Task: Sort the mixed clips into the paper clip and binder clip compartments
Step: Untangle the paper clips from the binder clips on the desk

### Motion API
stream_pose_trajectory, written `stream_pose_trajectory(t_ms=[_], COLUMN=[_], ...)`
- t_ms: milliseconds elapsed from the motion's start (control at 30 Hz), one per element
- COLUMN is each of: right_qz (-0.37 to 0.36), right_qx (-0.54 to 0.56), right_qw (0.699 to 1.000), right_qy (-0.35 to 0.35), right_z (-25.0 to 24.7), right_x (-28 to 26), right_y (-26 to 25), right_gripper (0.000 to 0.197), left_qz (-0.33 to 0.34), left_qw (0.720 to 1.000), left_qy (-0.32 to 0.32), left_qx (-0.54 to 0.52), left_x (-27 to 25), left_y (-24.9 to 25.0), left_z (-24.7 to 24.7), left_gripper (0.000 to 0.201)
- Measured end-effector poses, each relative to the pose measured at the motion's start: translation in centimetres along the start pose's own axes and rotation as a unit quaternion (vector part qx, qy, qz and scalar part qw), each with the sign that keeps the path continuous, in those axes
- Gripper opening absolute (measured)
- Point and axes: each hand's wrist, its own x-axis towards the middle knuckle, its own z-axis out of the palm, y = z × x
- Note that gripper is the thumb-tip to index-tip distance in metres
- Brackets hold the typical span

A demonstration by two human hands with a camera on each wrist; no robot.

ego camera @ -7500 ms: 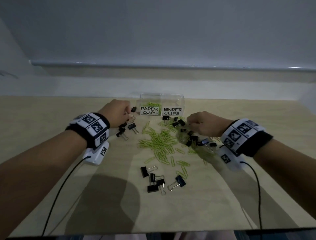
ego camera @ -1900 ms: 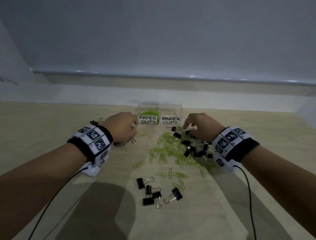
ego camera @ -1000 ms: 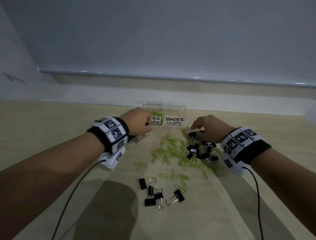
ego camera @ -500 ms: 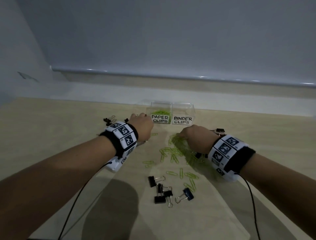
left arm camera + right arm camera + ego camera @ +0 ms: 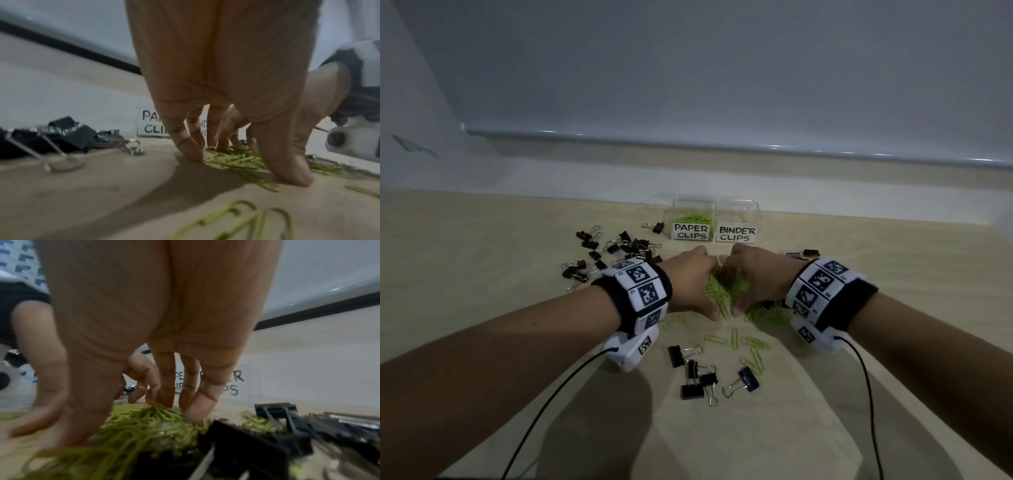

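Note:
A heap of green paper clips lies in the middle of the wooden table. My left hand and right hand meet over it, fingers at the far side, thumbs at the near side, cupped round the heap. In the left wrist view the left hand has its tips on the table at the green clips. The right hand digs into the clips. Behind stands the clear box: the PAPER CLIPS compartment holds green clips, and I see nothing in the BINDER CLIPS compartment.
Black binder clips lie in a pile at the left, in a small group near me and beside my right wrist. Loose paper clips are scattered below the hands. A wall ledge runs behind the table.
Both hands have come together at the centre and closed round the paper clip heap. The left hand has left the binder clips it had pushed to the left.

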Motion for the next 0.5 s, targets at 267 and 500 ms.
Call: stream_pose_trajectory(t_ms=[267, 500], right_qz=[-0.011, 0.026], right_qx=[0.026, 0.181], right_qw=[0.997, 0.977], right_qy=[0.065, 0.106], right_z=[1.0, -0.4], right_x=[-0.6, -0.5], right_y=[0.7, 2.3], right_gripper=[0.023, 0.009], left_qz=[0.032, 0.065], left_qw=[0.998, 0.997], left_qy=[0.036, 0.039], left_qx=[-0.041, -0.031], left_x=[0.4, -0.2], left_y=[0.8, 0.0], left_z=[-0.8, -1.3], left_gripper=[0.026, 0.012])
